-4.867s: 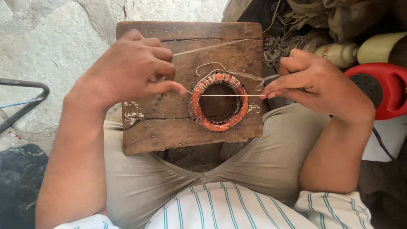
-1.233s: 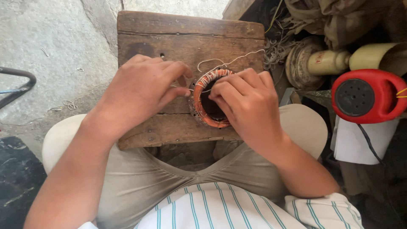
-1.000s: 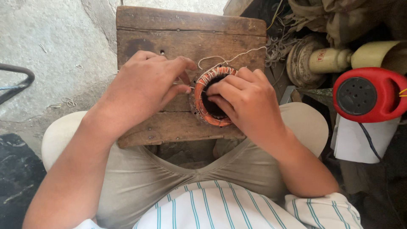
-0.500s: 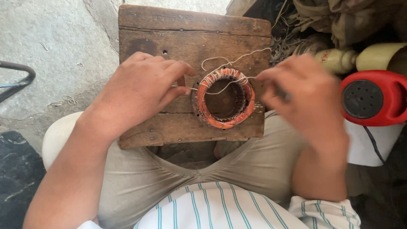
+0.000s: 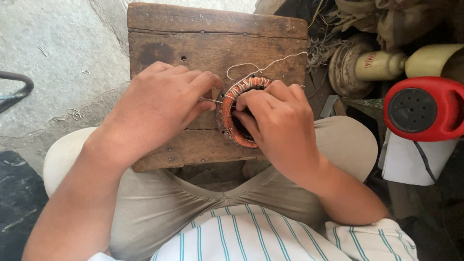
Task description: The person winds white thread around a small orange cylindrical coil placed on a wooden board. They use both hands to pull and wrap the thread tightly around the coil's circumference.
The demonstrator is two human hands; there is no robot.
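A ring-shaped copper coil (image 5: 231, 107) with orange windings lies on a worn wooden board (image 5: 212, 38) across my lap. My left hand (image 5: 159, 104) rests on the board at the coil's left edge, its fingertips pinching a thin white thread (image 5: 251, 64) that loops over the board beyond the coil. My right hand (image 5: 280, 125) covers the right half of the coil, fingers curled over its rim and into its middle. Whether those fingers also hold the thread is hidden.
A red plastic device with a round black grille (image 5: 425, 108) sits at the right, above a white box (image 5: 415, 162). Behind it are a cream-coloured spindle (image 5: 386, 65) and tangled wire (image 5: 321, 48). Grey stone floor (image 5: 58, 58) lies to the left.
My right hand, pulled away to the right of the coil half a second ago, has come back onto the coil. The left hand has stayed at the coil's left edge.
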